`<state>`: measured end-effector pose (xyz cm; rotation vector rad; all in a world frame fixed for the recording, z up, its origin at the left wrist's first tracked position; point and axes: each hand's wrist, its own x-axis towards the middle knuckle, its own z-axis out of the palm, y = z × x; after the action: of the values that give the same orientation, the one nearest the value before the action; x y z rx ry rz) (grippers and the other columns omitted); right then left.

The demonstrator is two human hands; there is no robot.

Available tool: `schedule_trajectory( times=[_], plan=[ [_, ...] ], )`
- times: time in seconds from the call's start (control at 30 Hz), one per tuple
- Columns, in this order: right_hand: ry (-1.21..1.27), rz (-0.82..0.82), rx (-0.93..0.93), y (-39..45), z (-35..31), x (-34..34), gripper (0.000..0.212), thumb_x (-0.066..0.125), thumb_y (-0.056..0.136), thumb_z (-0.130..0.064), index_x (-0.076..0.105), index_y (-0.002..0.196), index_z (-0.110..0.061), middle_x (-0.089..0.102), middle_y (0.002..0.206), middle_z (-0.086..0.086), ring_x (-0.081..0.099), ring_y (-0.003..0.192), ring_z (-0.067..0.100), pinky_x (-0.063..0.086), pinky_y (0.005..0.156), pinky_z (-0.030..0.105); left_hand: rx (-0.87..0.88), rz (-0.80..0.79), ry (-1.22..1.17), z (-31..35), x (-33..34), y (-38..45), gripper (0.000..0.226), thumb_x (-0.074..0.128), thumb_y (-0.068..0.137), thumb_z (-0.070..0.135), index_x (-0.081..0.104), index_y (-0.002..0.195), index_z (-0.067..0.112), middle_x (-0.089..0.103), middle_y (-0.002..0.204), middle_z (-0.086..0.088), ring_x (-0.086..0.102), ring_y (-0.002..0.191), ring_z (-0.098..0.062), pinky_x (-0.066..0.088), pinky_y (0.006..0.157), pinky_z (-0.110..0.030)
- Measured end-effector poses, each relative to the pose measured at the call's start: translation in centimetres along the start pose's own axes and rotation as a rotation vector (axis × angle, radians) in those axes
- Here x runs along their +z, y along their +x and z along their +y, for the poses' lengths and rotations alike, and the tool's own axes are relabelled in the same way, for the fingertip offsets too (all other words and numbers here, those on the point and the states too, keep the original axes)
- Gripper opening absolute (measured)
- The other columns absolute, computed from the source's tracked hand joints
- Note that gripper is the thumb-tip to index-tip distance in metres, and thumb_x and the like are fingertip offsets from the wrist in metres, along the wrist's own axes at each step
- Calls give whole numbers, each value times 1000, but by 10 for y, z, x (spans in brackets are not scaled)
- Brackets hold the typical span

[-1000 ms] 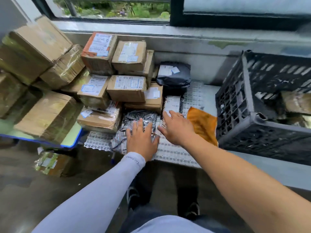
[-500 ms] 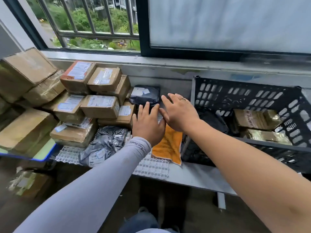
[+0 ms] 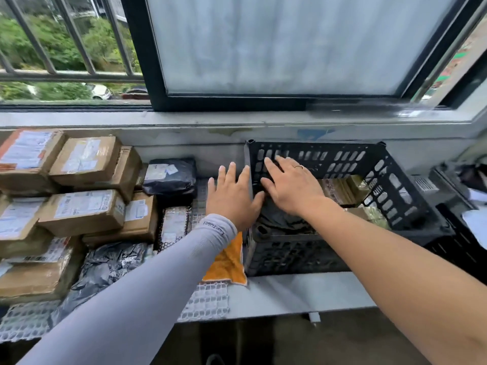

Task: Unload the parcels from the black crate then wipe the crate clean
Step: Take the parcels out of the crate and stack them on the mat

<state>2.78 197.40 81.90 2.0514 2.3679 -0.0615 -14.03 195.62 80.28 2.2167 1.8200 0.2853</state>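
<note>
Neither hand grips; black crate holds parcels.

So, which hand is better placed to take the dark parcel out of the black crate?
Right hand: it is over the black crate, above the dark parcel. Left hand is outside.

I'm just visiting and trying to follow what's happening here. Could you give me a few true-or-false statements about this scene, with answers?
1. The black crate is empty. False: parcels still lie in it.
2. An orange cloth lies beside the crate. True.
3. The right hand wears a ring. True.
4. The left hand grips a cardboard box. False: it is open and holds nothing.
5. Both arms are bare. False: the left arm wears a grey sleeve.
</note>
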Motion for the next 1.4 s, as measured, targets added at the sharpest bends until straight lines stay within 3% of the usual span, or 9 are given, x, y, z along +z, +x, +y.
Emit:
schedule_trajectory(
  times=[0.37,0.57,0.67,0.77,0.9,1.03,1.1,1.23,1.4],
  plan=[
    [2,-165,-46,5,111,41,68,27,106,-60,9,165,-32,15,171,6,14,157,29,24,124,51,60,-139,179,82,46,40,81,44,99,61,14,165,24,8,173,-11,-1,159,-32,-3,128,-53],
    [28,-277,-126,20,168,70,71,28,105,-62,3,164,-32,14,172,6,15,157,30,29,122,51,-128,-399,146,115,87,75,90,53,95,61,12,165,23,13,171,-12,9,158,-34,11,128,-50],
    [59,-391,-161,26,180,87,76,32,104,-63,-1,164,-33,8,172,5,12,157,31,32,119,52,-252,-538,132,115,109,86,102,60,89,67,7,166,26,11,172,-11,10,157,-35,19,126,-51],
    [55,-452,-229,32,183,101,84,40,100,-67,-5,164,-35,3,173,2,8,158,29,29,121,51,-320,-635,144,102,128,94,120,71,80,71,-6,165,32,-2,173,-7,0,159,-35,19,126,-55],
    [65,-560,-300,43,182,123,110,53,85,-82,-14,162,-39,-8,173,-1,-1,159,29,24,124,52,-347,-732,202,84,151,98,141,83,68,70,-16,162,36,-17,172,-5,-13,158,-35,12,126,-60],
    [29,-652,-346,52,170,148,138,65,65,-91,-23,158,-39,-22,170,2,-11,157,36,18,123,60,-331,-758,215,79,164,101,151,89,65,65,-24,160,34,-21,171,-8,-16,157,-36,8,126,-57],
    [41,-684,-333,53,165,158,144,69,62,-89,-27,157,-39,-27,169,2,-12,157,38,23,122,61,-329,-758,204,77,170,103,152,89,65,64,-26,159,34,-23,170,-8,-18,157,-36,8,126,-57],
    [82,-686,-287,55,161,173,140,73,68,-81,-29,156,-40,-32,167,-1,-9,157,40,35,118,59,-314,-733,199,72,182,108,147,84,70,66,-30,157,33,-24,170,-9,-18,156,-38,8,126,-57],
    [98,-705,-284,55,160,180,122,66,86,-67,-30,156,-37,-37,164,1,-11,156,41,30,121,57,-318,-710,235,72,189,109,129,75,86,58,-31,157,31,-24,169,-11,-17,156,-40,10,127,-55]
  ],
)
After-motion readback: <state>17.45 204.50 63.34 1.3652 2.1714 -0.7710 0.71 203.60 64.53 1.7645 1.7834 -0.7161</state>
